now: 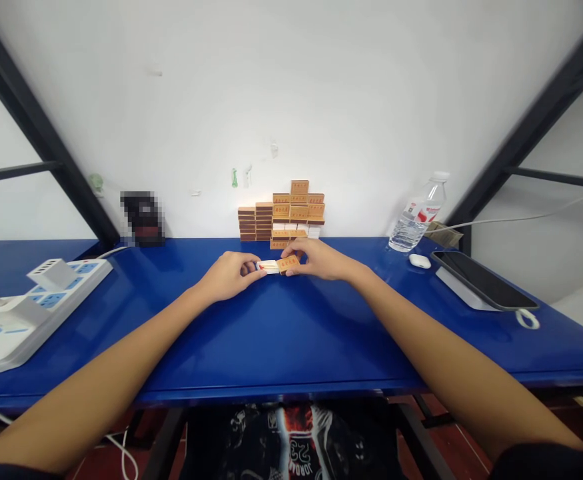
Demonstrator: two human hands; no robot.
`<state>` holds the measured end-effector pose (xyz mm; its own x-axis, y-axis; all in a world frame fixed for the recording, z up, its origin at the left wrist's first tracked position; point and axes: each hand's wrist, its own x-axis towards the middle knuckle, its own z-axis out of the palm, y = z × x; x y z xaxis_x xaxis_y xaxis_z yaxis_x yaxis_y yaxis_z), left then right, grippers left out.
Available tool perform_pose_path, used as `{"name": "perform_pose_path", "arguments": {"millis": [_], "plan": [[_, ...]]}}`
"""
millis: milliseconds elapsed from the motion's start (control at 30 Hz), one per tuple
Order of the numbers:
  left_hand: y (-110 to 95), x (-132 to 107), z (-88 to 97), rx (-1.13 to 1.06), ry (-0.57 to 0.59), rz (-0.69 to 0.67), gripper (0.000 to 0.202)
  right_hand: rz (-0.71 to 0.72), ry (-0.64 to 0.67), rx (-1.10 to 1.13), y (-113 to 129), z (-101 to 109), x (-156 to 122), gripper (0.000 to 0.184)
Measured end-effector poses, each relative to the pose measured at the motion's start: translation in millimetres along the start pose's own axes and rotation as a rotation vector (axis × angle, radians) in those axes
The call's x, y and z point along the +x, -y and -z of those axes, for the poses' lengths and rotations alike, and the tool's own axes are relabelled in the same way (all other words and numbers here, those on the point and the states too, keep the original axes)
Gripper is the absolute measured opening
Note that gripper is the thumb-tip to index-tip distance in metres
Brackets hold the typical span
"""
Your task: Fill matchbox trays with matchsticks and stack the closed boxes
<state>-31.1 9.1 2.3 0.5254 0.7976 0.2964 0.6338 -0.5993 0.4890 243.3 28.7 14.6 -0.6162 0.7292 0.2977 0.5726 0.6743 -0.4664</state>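
Note:
Between my hands, low over the blue table, is a matchbox, its white inner tray (270, 267) slid partly out of the orange-brown sleeve (288, 264). Pale matches show in the tray. My left hand (231, 274) pinches the tray's left end between thumb and fingers. My right hand (317, 259) grips the sleeve from the right. Just behind, a stepped stack of matchboxes (298, 200) stands against the wall, some with white sides showing. To its left are two columns of matchboxes (255, 222) with dark striking sides facing me. My right hand hides part of the lowest row.
At left on the blue table (281, 340) lies a white power strip (71, 287) with plugged-in chargers. A pixelated dark object (144, 219) stands behind. At right are a water bottle (418, 212), a white earbud case (420, 261) and a phone (484, 280), with a cable crossing above.

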Motion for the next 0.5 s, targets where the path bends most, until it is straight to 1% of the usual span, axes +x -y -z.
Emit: {"name": "perform_pose_path", "arguments": {"millis": [133,200,333,433,500], "plan": [[2,1,0.4,-0.055,-0.029,0.023,0.035,-0.060,-0.073,0.121,-13,-4,2,0.037],[1,2,1.3,-0.083,-0.029,0.042,0.034,-0.081,-0.079,0.150,-15,-5,2,0.039],[0,4,3.8,-0.180,-0.038,0.097,0.036,-0.090,-0.064,0.191,-15,-6,2,0.043],[2,5,4.5,-0.257,-0.040,0.125,0.038,-0.085,-0.098,0.188,-14,-5,2,0.045],[3,6,4.0,-0.322,-0.010,0.148,0.041,-0.079,-0.116,0.172,-13,-4,2,0.044]]}}
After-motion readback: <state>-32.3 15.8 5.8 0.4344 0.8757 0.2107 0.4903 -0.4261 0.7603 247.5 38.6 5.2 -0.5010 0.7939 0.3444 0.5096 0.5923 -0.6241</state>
